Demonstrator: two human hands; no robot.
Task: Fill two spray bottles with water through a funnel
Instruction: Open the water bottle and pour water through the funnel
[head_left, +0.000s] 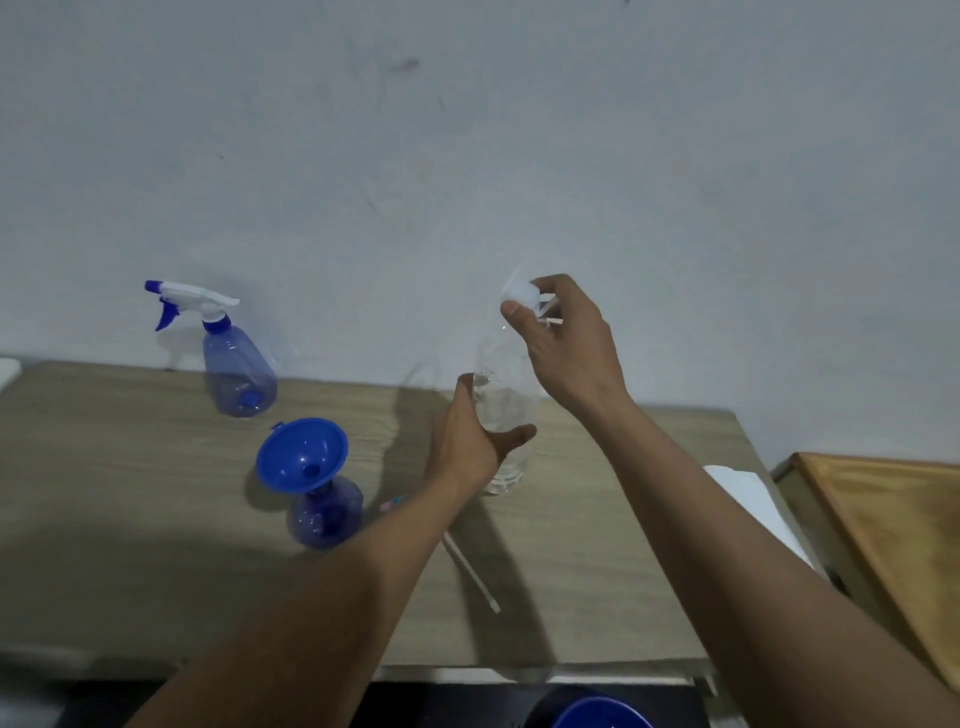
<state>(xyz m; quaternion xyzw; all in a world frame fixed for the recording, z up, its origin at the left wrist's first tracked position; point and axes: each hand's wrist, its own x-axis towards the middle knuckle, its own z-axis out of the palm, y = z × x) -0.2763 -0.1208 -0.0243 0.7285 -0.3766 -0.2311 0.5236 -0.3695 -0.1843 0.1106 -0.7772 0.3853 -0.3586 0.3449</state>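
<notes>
the clear water bottle (506, 415) stands upright on the table (156, 467), long axis vertical, its body gripped by the left hand (467, 441). directly above, the right hand (566, 338) pinches its white cap (519, 293). the funnel (304, 454), seated in the open spray bottle (324, 512), lies just left of the left hand, nearer that hand.

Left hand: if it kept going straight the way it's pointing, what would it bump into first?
It already meets it: the left hand is wrapped around the clear bottle. Beyond that there is only the wall, though depth is hard to judge.
</notes>
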